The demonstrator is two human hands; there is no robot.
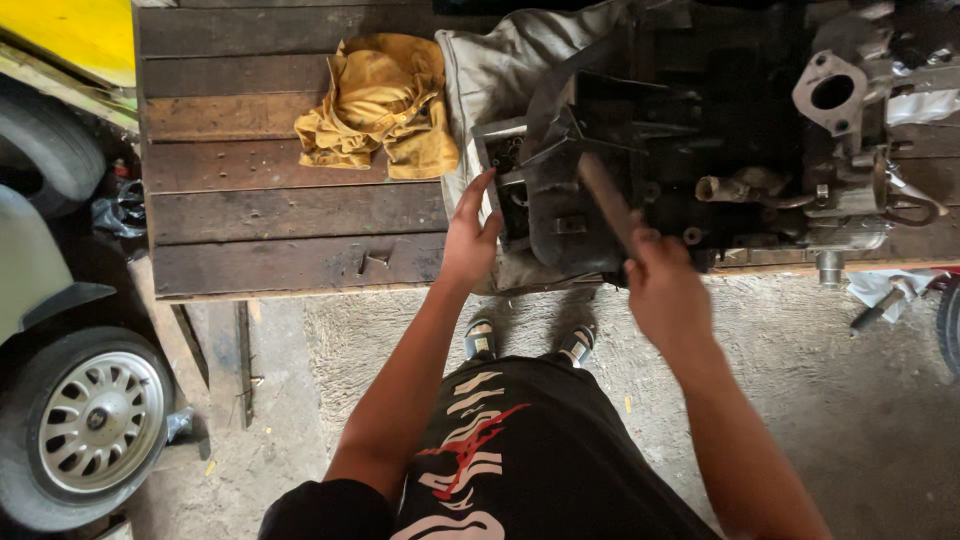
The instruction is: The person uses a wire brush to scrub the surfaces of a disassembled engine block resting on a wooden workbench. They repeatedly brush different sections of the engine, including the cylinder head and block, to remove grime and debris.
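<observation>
A dark, greasy engine block (720, 130) lies on a wooden workbench (250, 210), partly on a pale cloth sack (490, 70). My left hand (470, 235) rests with fingers spread against the block's near left end, touching the metal edge. My right hand (662, 290) is closed around the handle of a hammer-like metal tool (605, 200), which angles up and left toward a dark cover on the block. The tool's head is blurred against the metal.
A crumpled yellow rag (380, 100) lies on the bench left of the sack. A car wheel (95, 425) and tyre (45, 145) stand at the left. A small metal part (880, 305) lies on the concrete floor at right.
</observation>
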